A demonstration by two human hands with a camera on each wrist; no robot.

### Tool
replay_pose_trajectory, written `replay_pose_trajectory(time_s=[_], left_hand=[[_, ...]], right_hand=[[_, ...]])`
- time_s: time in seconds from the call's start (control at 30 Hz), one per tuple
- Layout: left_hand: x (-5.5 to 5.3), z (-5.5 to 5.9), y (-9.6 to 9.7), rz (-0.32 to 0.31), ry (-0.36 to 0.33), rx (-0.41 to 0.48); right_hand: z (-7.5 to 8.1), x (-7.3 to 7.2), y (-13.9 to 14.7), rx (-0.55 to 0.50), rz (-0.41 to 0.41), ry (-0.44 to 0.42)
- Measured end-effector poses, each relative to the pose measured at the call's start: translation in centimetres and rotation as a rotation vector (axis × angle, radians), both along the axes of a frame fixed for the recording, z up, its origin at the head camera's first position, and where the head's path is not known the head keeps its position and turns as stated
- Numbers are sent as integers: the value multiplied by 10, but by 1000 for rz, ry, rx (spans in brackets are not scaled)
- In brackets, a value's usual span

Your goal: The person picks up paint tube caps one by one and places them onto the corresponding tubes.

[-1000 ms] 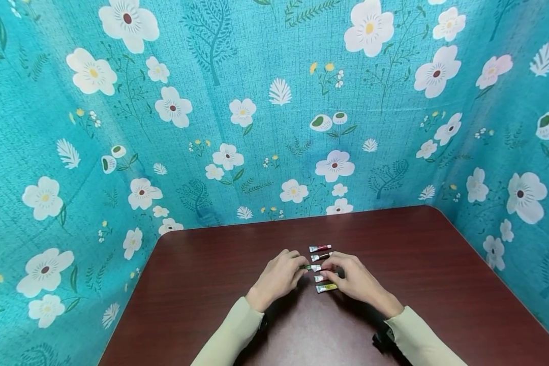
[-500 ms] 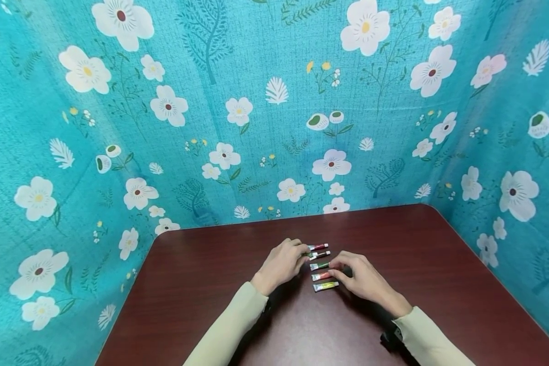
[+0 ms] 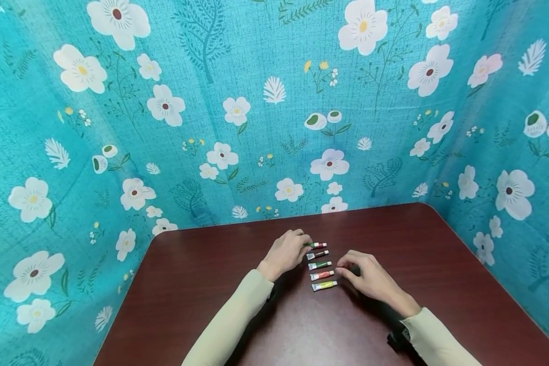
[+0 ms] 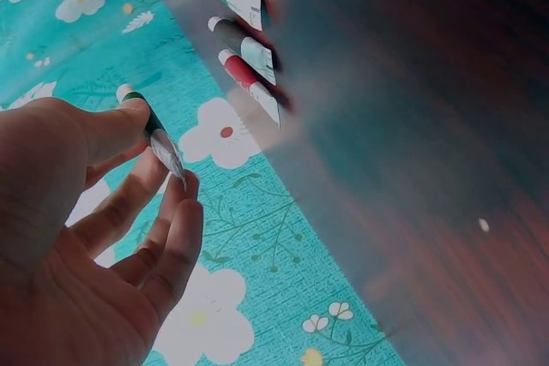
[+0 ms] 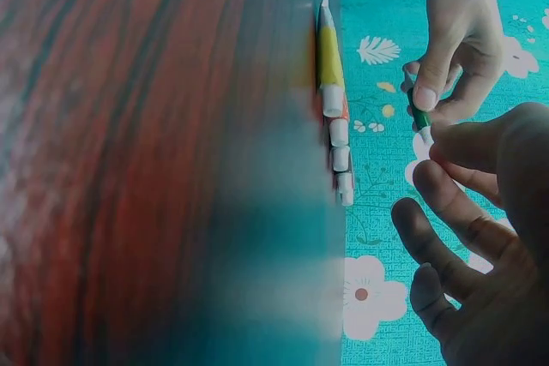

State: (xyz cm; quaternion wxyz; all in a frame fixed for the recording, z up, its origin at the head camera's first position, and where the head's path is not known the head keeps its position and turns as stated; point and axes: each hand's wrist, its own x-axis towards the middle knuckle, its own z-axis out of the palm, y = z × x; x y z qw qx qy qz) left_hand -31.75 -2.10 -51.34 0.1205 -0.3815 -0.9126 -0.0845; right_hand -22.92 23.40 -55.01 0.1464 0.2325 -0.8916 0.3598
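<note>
My left hand (image 3: 287,250) pinches a small dark green paint tube (image 4: 154,130) with a white cap between thumb and fingers, beside the far end of a row of tubes. That row runs from a red tube (image 3: 319,245) through a dark brown or black tube (image 3: 319,254), a lighter-capped green tube (image 3: 320,265) and an orange-red tube (image 3: 322,275) to a yellow tube (image 3: 325,285) nearest me. To the row's right, my right hand (image 3: 368,277) hovers with loosely bent fingers, holding nothing, apart from the green tube's cap.
The dark red-brown table (image 3: 201,305) carries the tubes near its middle. Behind and on both sides hangs a turquoise cloth (image 3: 256,127) with white flowers. Dark wrist gear (image 3: 398,339) shows under the right sleeve.
My left hand has moved away from me with its tube, from mid-row to beside the red tube. The right fingers have left the row's green tube and drawn slightly right.
</note>
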Motion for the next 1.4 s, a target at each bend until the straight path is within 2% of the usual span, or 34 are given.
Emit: replay_pose_trajectory(time_s=[0.4, 0.9, 1.07, 1.4], left_hand=[[-25, -6, 17, 16, -38, 16], [-43, -28, 36, 74, -87, 2], [-50, -30, 40, 87, -128, -5], [-62, -38, 46, 99, -166, -33]], right_hand=[[1, 1, 9, 24, -31, -50], [-2, 0, 16, 10, -27, -3], [0, 1, 18, 11, -40, -4], [5, 0, 23, 22, -57, -19]])
